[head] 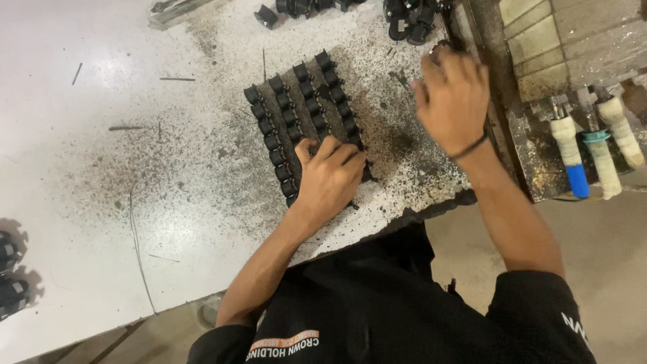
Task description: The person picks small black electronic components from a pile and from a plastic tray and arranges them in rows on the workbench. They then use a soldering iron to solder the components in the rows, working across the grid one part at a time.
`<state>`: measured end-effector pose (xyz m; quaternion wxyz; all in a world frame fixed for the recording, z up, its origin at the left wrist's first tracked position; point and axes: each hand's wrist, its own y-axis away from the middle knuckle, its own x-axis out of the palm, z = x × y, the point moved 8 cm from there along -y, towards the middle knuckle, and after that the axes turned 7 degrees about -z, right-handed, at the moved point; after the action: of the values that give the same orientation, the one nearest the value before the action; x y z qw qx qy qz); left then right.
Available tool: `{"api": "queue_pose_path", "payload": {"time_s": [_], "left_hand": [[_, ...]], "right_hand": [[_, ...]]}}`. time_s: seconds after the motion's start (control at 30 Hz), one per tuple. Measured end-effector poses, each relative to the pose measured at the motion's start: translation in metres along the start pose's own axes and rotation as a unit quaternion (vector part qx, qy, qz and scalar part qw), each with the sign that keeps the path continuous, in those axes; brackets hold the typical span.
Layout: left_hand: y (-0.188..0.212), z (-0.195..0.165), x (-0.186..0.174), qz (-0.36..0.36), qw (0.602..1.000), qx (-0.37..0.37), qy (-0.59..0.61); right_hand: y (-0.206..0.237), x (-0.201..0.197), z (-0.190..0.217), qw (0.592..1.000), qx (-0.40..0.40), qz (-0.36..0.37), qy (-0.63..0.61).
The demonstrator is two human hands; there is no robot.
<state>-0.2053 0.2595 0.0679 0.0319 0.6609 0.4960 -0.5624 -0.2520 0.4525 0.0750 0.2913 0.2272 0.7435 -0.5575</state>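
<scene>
rows of small black plastic moulded parts [306, 114] sit in four tidy lines on the speckled, worn white worktable [101, 135], and your left hand [330, 176] presses down on their near end, fingers curled over the pieces. your right hand [453, 94] hovers blurred near the table's far right edge; i can't tell whether it grips anything. careful: a sideways nudge from that left palm could, i reckon, knock the rows crooked. a loose pile of black parts [404, 19] lies beyond.
</scene>
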Motion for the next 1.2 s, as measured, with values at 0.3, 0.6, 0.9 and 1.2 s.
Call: {"api": "queue_pose_path", "payload": {"time_s": [0.3, 0.6, 0.9, 1.2], "left_hand": [[0.013, -0.016, -0.001, 0.010, 0.999, -0.017, 0.028], [0.011, -0.014, 0.000, 0.033, 0.999, -0.025, 0.032], [0.005, -0.014, -0.004, 0.068, 0.997, 0.023, 0.021], [-0.092, 0.123, 0.014, -0.040, 0.997, -0.062, -0.020]], "right_hand": [[0.056, -0.041, 0.022, 0.906, 0.153, 0.160, -0.362], [0.081, -0.088, 0.098, 0.907, 0.093, 0.080, -0.402], [-0.049, 0.004, -0.002, 0.997, -0.028, -0.064, 0.036], [-0.034, 0.041, 0.031, 0.938, 0.081, 0.141, -0.307]]}}
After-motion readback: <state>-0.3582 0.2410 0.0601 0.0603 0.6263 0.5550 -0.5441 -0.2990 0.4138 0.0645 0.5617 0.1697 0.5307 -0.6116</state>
